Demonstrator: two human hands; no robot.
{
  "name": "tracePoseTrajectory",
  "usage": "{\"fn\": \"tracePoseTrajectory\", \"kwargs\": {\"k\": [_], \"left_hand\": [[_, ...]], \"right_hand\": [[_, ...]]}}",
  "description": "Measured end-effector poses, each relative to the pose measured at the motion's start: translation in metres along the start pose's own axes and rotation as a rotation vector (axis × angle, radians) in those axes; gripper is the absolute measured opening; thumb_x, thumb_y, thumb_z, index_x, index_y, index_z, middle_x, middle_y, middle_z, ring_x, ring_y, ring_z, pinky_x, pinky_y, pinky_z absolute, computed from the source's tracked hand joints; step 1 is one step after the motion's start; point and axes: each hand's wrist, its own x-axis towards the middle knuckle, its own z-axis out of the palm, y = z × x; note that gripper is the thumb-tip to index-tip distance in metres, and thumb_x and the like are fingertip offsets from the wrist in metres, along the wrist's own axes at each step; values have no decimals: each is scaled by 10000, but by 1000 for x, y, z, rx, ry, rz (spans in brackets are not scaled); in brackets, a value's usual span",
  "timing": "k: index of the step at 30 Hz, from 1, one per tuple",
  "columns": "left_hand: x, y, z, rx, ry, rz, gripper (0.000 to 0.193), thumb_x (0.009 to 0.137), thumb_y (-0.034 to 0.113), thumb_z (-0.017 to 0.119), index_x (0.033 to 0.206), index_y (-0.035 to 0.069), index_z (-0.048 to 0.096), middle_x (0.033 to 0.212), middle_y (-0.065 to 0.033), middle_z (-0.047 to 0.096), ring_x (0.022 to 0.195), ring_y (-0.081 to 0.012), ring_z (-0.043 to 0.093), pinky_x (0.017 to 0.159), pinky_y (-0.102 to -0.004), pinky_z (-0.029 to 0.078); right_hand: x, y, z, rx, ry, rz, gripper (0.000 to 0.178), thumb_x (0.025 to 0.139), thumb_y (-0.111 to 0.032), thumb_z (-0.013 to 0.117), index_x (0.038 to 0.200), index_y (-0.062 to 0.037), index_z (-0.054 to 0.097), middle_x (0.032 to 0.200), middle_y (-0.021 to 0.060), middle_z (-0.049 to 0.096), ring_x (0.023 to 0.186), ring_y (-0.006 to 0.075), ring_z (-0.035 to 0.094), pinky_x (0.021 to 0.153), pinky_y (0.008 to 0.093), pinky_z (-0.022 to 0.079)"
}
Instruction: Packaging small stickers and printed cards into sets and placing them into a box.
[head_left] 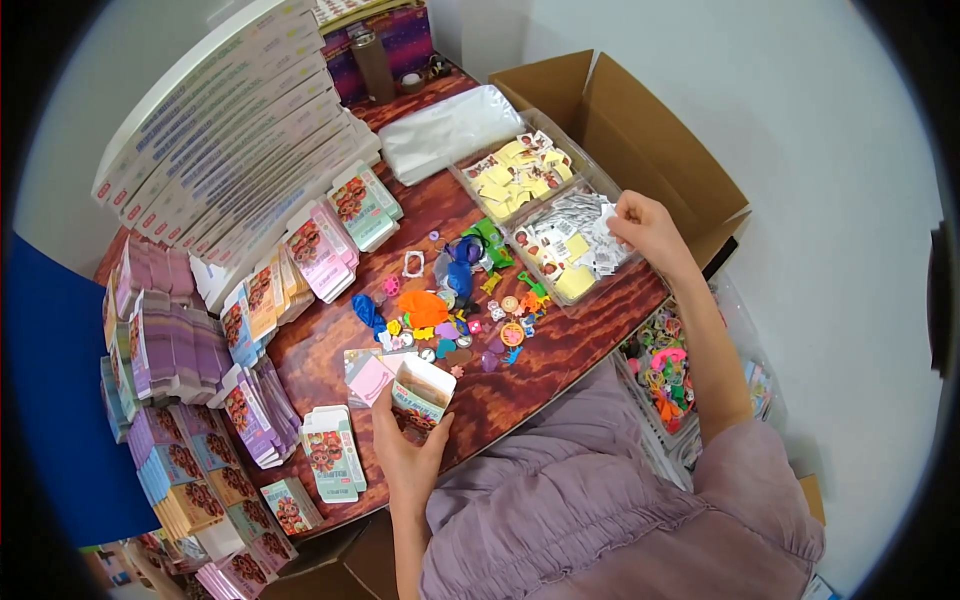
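My left hand (412,452) is closed around a small green-and-white carton (424,385), which stands with its open end up. Beside it on the table lie a pink card (369,378) and, nearer me, a flattened green carton (330,453). My right hand (648,232) pinches a small white packet (606,216) above a clear plastic bin (592,293) of small white, silver and yellow packets. A second bin (513,218) of yellow and white packets adjoins it. Between my hands, small colourful toys and charms (427,308) lie in a loose pile.
Stacks of flat cartons (178,345) fill the left side, below tall rows of white boxes (230,130). A white plastic bag pile (450,132), a brown bottle (372,67) and a large cardboard box (650,130) are farther back. A tub of toys (662,375) stands at right, below the table edge.
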Motion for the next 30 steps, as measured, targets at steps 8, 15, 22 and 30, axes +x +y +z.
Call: {"fn": "tracePoseTrajectory", "kwargs": {"k": [8,15,22,30], "left_hand": [[-1,4,3,32,3,68,763,701,106,853,1349,-18,470,1240,-171,548,1125,-301,566,946,-382,468],[-3,6,4,23,-18,38,778,700,87,849,1367,-8,459,1231,-149,553,1110,-258,569,927,-365,486],[-5,9,8,-12,-48,-15,762,699,90,850,1351,-6,469,1222,-171,555,1108,-300,580,932,-383,478],[-5,8,8,-30,-48,-13,754,703,91,845,1350,-7,470,1218,-173,555,1117,-304,577,942,-388,471]], "right_hand": [[-12,-6,21,34,-276,160,50,921,-48,569,914,-74,527,702,14,599,614,71,578,508,226,434],[5,19,24,-91,-239,73,59,935,-69,545,967,-33,581,737,53,618,621,93,596,548,251,470],[6,13,33,-239,-185,-30,132,882,-53,580,999,4,602,732,100,615,647,158,624,597,326,488],[6,13,38,-477,-194,-166,175,833,-68,617,995,-3,597,689,142,585,618,278,581,626,410,451]]}}
